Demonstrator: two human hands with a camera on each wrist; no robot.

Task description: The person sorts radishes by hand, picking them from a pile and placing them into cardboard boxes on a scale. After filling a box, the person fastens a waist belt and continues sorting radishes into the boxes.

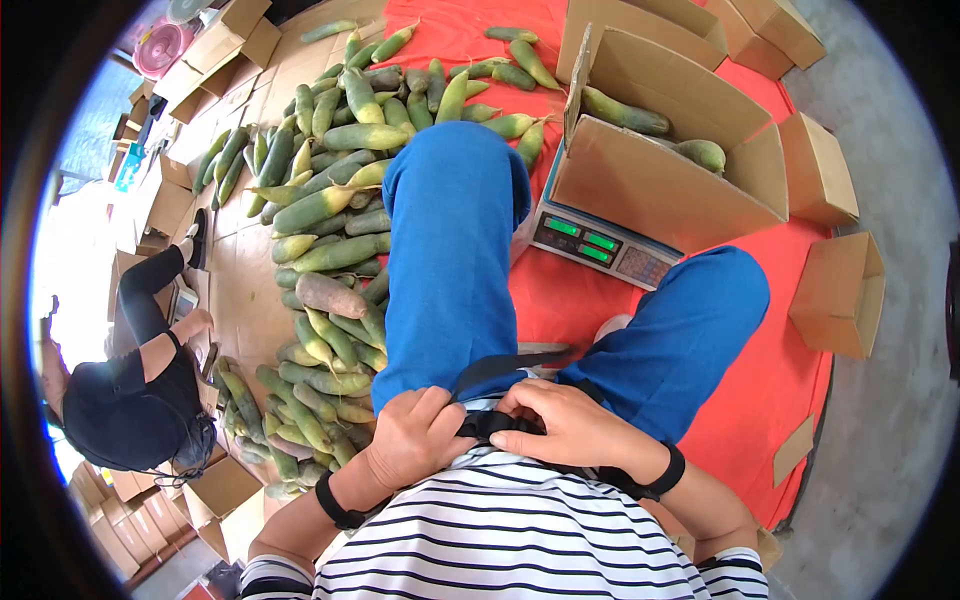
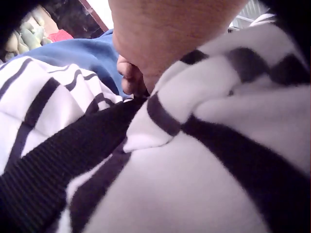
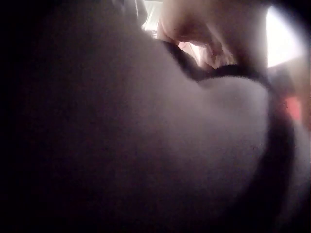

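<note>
At the waist, over a black-and-white striped shirt (image 1: 480,540), both hands meet at a black strap with a buckle (image 1: 487,425). The left hand (image 1: 415,437) curls its fingers round the strap's left side. From the other side the right hand (image 1: 565,425) pinches the black piece between thumb and fingers. In the left wrist view, the left hand (image 2: 170,34) is partly hidden behind striped cloth and a black band (image 2: 73,155). The right wrist view is dark and blurred, with part of the right hand (image 3: 214,29) above the cloth.
Green radishes (image 1: 335,210) lie piled left of the blue-trousered knees. An open carton (image 1: 660,190) holding several radishes stands on a scale (image 1: 605,243) at the right. Another person in black (image 1: 130,410) sits at far left. More cartons (image 1: 840,295) stand along the red sheet (image 1: 740,420).
</note>
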